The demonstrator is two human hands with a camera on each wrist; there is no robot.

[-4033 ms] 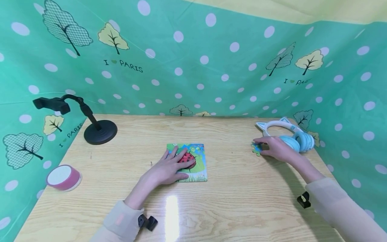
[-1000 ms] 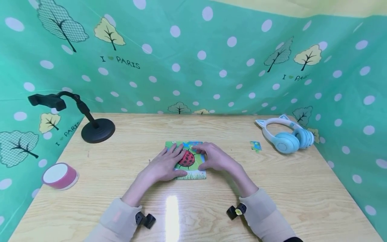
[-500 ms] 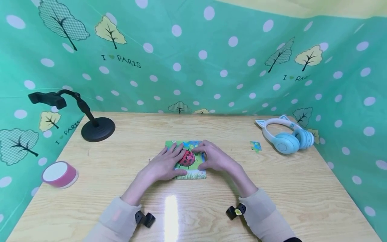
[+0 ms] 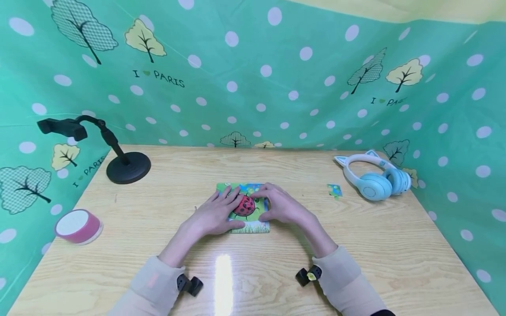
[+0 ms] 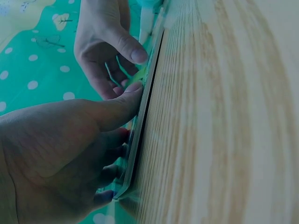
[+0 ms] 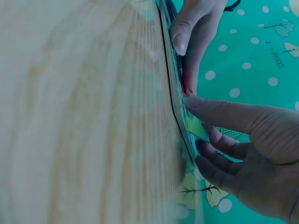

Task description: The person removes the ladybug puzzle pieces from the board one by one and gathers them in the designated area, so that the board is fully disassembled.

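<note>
A square jigsaw puzzle (image 4: pixel 253 227) with a red ladybug picture lies flat on the table. My left hand (image 4: pixel 219 213) rests on its left part with spread fingers, the thumb near the front edge. My right hand (image 4: pixel 281 205) is at its right side, thumb and fingers pinching a green puzzle piece (image 6: pixel 198 129), which sticks up tilted from the board in the right wrist view. In the left wrist view, the right hand (image 5: pixel 106 46) bends over the board just beyond the left thumb. A loose puzzle piece (image 4: pixel 334 190), blue and green, lies off to the right.
Cat-ear headphones (image 4: pixel 374 186) lie at the back right, beyond the loose piece. A black stand (image 4: pixel 128 167) is at the back left, with a pink and white round object (image 4: pixel 79 227) nearer the front. Polka-dot cloth (image 4: pixel 253 105) hangs around the table (image 4: pixel 336 263).
My right hand left the loose piece near the headphones and came left to the puzzle. Since then, a piece under its fingers has tilted up. The left hand stays on the board.
</note>
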